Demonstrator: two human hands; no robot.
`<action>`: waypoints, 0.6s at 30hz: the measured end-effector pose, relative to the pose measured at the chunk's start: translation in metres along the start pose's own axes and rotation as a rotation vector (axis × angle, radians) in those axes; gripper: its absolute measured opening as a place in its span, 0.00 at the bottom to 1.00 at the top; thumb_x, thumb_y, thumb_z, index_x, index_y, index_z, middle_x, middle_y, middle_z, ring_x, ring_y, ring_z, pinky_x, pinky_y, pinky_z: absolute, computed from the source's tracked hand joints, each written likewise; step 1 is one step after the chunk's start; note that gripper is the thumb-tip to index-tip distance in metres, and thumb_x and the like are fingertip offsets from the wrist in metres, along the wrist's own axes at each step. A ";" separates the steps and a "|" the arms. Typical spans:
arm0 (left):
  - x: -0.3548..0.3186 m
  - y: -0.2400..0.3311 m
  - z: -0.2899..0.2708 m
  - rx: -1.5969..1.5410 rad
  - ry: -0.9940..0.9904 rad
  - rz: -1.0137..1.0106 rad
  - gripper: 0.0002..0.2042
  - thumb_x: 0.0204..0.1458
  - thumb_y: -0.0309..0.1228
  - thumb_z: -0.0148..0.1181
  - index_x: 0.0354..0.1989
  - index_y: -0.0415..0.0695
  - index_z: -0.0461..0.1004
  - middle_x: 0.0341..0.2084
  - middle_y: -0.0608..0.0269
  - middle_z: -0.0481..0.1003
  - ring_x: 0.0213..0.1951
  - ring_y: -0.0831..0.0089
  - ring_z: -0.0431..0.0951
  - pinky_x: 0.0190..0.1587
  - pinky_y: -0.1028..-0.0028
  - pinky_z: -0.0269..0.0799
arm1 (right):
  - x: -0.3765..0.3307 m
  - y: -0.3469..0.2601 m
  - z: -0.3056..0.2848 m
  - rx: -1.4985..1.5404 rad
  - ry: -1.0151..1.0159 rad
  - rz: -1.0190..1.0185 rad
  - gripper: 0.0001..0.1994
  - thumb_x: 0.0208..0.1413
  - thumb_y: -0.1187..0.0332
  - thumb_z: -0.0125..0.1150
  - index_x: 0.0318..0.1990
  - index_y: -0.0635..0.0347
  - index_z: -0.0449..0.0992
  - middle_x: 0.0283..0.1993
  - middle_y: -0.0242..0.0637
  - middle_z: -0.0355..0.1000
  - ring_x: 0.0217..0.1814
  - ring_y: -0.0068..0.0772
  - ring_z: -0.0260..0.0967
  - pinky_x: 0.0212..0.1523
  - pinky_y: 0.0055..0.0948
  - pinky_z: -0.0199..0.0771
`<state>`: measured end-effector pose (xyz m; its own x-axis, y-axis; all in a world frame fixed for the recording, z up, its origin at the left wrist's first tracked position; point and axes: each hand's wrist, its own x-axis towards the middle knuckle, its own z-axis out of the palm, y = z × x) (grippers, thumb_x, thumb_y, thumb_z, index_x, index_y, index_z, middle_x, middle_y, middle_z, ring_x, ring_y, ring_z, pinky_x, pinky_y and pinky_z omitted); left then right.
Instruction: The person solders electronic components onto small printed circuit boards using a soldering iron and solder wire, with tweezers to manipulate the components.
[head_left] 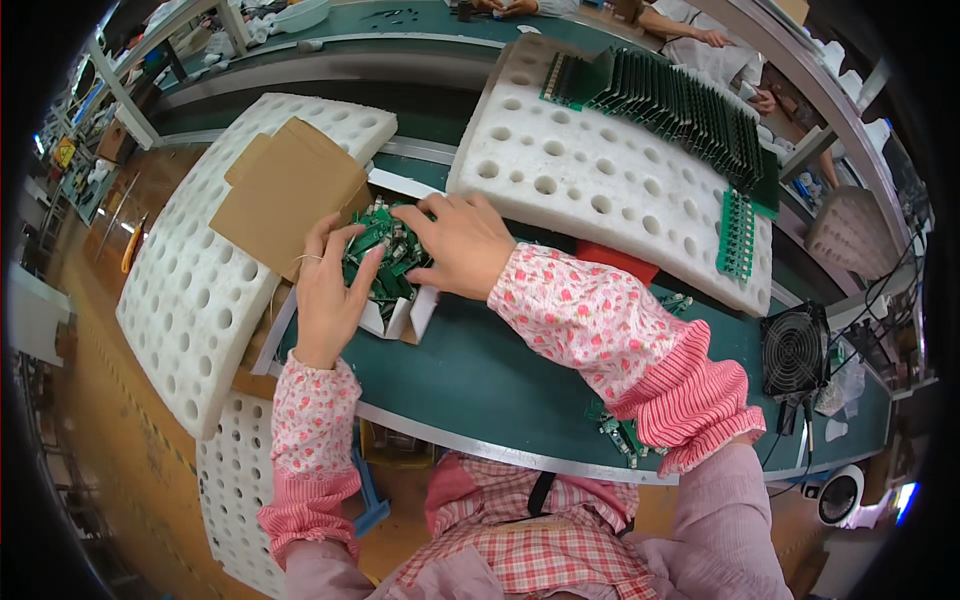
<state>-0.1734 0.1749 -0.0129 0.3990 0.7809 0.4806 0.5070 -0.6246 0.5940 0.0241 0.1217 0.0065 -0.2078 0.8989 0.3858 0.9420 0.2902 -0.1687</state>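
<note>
A small cardboard box [372, 318], white on its outer side, holds a heap of small green circuit boards [385, 250]. My left hand [335, 285] is at the heap's left side, thumb and fingers apart. From the right, my right hand [462, 240] reaches over the same heap. Its thumb and forefinger are spread across the boards, and the other fingers are bent. Neither hand shows a board lifted out of the heap. The box's brown lid flap [290, 195] stands folded back to the left.
A white foam tray with holes [490, 140] carries a long row of upright green circuit panels [670, 110], plus one flat panel [736, 235]. Another foam tray [190, 300] leans at left. Loose boards [620, 435] lie by my right sleeve. A black fan [795, 345] stands at right. Co-workers sit opposite.
</note>
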 end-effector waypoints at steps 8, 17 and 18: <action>-0.013 0.014 -0.015 0.101 -0.118 0.206 0.08 0.58 0.30 0.61 0.41 0.39 0.79 0.48 0.52 0.76 0.50 0.55 0.77 0.53 0.63 0.70 | 0.000 0.021 -0.016 0.647 -0.095 0.063 0.18 0.55 0.69 0.63 0.54 0.62 0.74 0.46 0.47 0.78 0.49 0.48 0.77 0.48 0.39 0.76; -0.067 0.103 0.048 -0.269 -0.279 0.388 0.09 0.62 0.28 0.54 0.35 0.40 0.81 0.43 0.58 0.80 0.47 0.56 0.77 0.52 0.62 0.70 | -0.200 0.074 -0.162 -0.003 -0.101 0.450 0.14 0.55 0.67 0.65 0.50 0.55 0.77 0.39 0.41 0.79 0.39 0.45 0.78 0.41 0.39 0.78; -0.066 0.114 0.066 -0.303 -0.329 0.439 0.05 0.58 0.26 0.57 0.36 0.40 0.80 0.43 0.59 0.79 0.46 0.55 0.77 0.51 0.62 0.70 | -0.226 0.079 -0.157 -0.074 -0.145 0.502 0.14 0.55 0.68 0.64 0.50 0.55 0.77 0.39 0.41 0.79 0.39 0.45 0.77 0.41 0.40 0.78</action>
<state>-0.0912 0.0525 -0.0192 0.7596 0.3824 0.5260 0.0224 -0.8238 0.5665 0.1866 -0.1099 0.0481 0.2448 0.9588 0.1439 0.9498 -0.2074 -0.2342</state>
